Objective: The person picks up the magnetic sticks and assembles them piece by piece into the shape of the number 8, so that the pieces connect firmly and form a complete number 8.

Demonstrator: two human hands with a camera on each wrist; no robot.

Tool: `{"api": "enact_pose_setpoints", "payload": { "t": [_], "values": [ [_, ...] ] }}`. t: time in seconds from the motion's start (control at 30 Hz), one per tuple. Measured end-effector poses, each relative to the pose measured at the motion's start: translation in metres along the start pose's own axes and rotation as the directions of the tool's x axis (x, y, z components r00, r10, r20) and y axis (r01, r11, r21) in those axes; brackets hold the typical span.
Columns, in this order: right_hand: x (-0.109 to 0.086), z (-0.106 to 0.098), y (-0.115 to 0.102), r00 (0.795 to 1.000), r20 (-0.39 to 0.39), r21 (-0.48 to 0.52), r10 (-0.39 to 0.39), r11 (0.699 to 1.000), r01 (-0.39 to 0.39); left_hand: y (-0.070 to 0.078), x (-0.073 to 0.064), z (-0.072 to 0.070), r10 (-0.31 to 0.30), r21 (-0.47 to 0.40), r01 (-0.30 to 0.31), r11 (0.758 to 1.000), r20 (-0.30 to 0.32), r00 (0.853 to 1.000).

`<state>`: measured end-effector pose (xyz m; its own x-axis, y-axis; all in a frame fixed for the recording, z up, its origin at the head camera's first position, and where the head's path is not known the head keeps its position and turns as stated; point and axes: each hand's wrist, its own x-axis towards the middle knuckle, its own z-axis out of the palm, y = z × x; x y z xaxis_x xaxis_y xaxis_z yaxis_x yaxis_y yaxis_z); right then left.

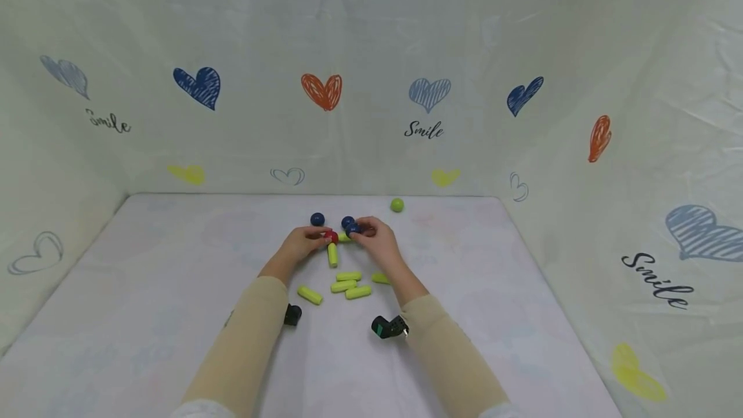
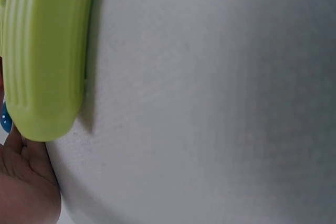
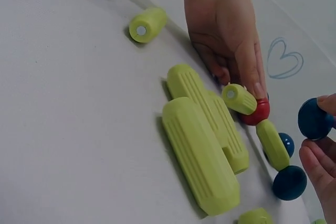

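In the head view my left hand holds a red ball by its fingertips. One yellow-green ribbed rod runs from that ball toward me; another rod joins it to a blue ball. My right hand pinches a separate blue ball between thumb and fingers, close to the joined one and apart from it in the right wrist view. A further blue ball rests behind my left hand. The left wrist view shows a large rod and part of my left hand.
Several loose rods lie nearer me: a cluster, one rod to its left and one partly behind my right wrist. A green ball sits near the table's back edge. Printed cloth walls enclose the table.
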<state>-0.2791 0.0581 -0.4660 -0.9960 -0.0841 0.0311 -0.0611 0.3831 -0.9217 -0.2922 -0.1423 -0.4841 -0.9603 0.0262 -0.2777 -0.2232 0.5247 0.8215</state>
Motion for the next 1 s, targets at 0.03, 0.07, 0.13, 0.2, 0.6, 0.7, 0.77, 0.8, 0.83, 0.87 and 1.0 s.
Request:
{"api": "enact_pose_setpoints", "payload": {
  "t": [0.03, 0.07, 0.13, 0.2, 0.6, 0.7, 0.77, 0.8, 0.83, 0.87, 1.0],
  "values": [
    [-0.001, 0.001, 0.0, 1.0, 0.002, 0.004, -0.001, 1.0, 0.001, 0.0, 0.0, 0.0, -0.003, -0.007, 0.003, 1.0, 0.0, 1.0],
    [-0.003, 0.002, 0.001, 1.0, 0.004, 0.008, -0.002, 1.0, 0.002, 0.0, 0.0, 0.0, -0.005, -0.012, 0.005, 1.0, 0.001, 1.0],
    [-0.005, 0.003, 0.001, 1.0, 0.009, 0.014, -0.002, 1.0, 0.002, 0.0, 0.001, 0.0, -0.007, -0.015, 0.007, 1.0, 0.0, 1.0],
    [-0.008, 0.005, 0.002, 1.0, 0.016, 0.021, -0.001, 1.0, 0.0, 0.0, 0.001, 0.0, -0.008, -0.018, 0.008, 1.0, 0.004, 1.0],
    [-0.02, 0.014, 0.005, 0.999, 0.042, 0.015, 0.024, 1.0, -0.025, -0.001, 0.001, 0.001, 0.0, -0.024, 0.0, 1.0, 0.007, 1.0],
    [-0.023, 0.015, 0.006, 0.998, 0.06, 0.033, 0.037, 0.999, -0.039, -0.002, 0.002, 0.0, 0.006, -0.02, -0.006, 1.0, 0.007, 1.0],
    [-0.025, 0.016, 0.006, 0.996, 0.073, 0.041, 0.044, 0.998, -0.048, -0.002, 0.003, 0.0, 0.013, -0.012, -0.013, 1.0, 0.007, 1.0],
    [-0.026, 0.016, 0.006, 0.996, 0.08, 0.041, 0.049, 0.998, -0.052, -0.002, 0.003, 0.0, 0.019, -0.003, -0.019, 1.0, 0.007, 1.0],
    [-0.027, 0.017, 0.006, 0.995, 0.086, 0.041, 0.052, 0.998, -0.056, -0.003, 0.003, 0.0, 0.019, -0.001, -0.019, 1.0, 0.006, 1.0],
    [-0.027, 0.017, 0.006, 0.995, 0.089, 0.035, 0.055, 0.998, -0.058, -0.003, 0.003, 0.0, 0.02, 0.0, -0.02, 1.0, 0.005, 1.0],
    [-0.03, 0.02, 0.007, 0.995, 0.092, 0.028, 0.049, 0.998, -0.052, -0.003, 0.004, 0.0, 0.017, -0.01, -0.017, 1.0, 0.008, 1.0]
  ]
}}
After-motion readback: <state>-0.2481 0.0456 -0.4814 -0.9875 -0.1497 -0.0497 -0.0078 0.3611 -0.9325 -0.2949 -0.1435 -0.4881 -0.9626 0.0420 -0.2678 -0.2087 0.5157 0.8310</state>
